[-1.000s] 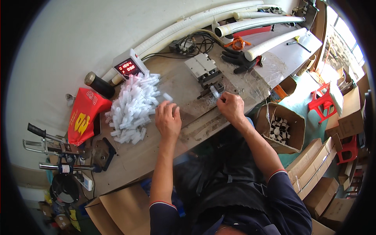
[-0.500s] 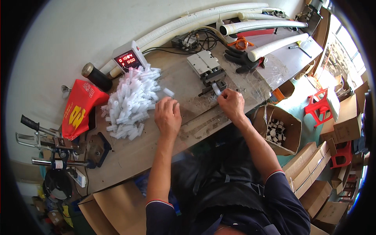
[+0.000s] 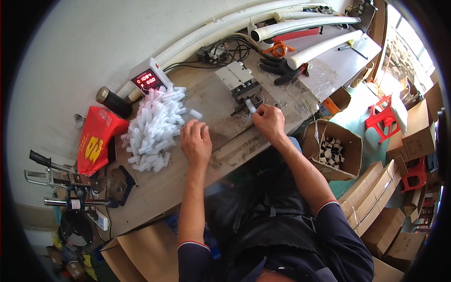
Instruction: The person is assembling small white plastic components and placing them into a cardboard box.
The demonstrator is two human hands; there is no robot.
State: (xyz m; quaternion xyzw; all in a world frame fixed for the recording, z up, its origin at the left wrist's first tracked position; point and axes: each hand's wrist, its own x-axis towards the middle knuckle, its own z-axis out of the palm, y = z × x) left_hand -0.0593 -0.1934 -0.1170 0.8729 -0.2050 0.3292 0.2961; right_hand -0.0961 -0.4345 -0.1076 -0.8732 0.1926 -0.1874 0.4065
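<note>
My right hand (image 3: 269,121) is closed, its fingertips pinching the near end of a small white plastic tube (image 3: 251,106). The tube's other end meets the dark metal jaw of a small bench device (image 3: 237,81) with a pale grey housing. My left hand (image 3: 196,141) hovers low over the near part of the table, fingers loosely bent and a little apart; nothing shows in it, though the fingertips are partly hidden. Just beyond it lies a single loose white plastic piece (image 3: 196,114). Left of it spreads a heap of translucent white ribbed plastic pieces (image 3: 152,127).
A counter with a red display (image 3: 149,77) stands behind the heap, beside a black cylinder (image 3: 114,102) and a red bag (image 3: 97,141). A lever clamp tool (image 3: 77,188) is at the left edge. Behind lie a black glove (image 3: 282,69) and white hoses (image 3: 324,49). An open carton (image 3: 333,171) stands right.
The whole view has shifted slightly, moving the table things a little leftward. My right hand stays at the device with the tube; my left hand remains beside the heap.
</note>
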